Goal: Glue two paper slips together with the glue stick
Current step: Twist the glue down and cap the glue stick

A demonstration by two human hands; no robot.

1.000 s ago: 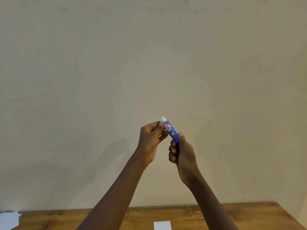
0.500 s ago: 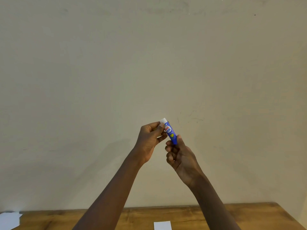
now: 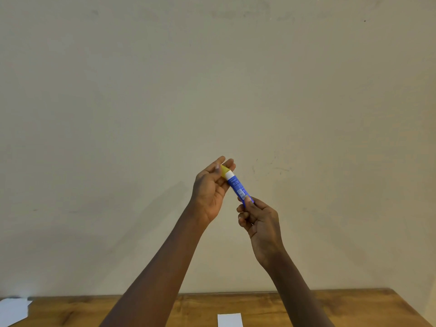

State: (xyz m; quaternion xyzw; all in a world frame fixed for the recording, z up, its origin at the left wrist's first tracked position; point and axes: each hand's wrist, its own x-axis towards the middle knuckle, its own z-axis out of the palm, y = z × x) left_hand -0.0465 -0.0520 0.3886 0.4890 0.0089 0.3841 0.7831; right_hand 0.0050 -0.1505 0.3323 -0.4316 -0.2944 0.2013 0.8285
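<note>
I hold a blue glue stick (image 3: 237,185) up in front of the wall, tilted with its top to the upper left. My right hand (image 3: 260,223) pinches its lower end between thumb and fingers. My left hand (image 3: 212,187) has its thumb and fingertips loosely on the yellow end piece (image 3: 223,170) above the white collar. One white paper slip (image 3: 230,320) lies on the wooden table (image 3: 330,308) below my arms, cut off by the bottom edge. Another white paper (image 3: 13,310) lies at the table's far left.
A plain beige wall (image 3: 212,79) fills most of the view. Only the back strip of the table shows along the bottom, and its right corner ends near the frame's right side.
The stick has turned in my hands: its printed logo side has gone and a yellow end now shows above the white collar. My left fingers have spread wider around that end.
</note>
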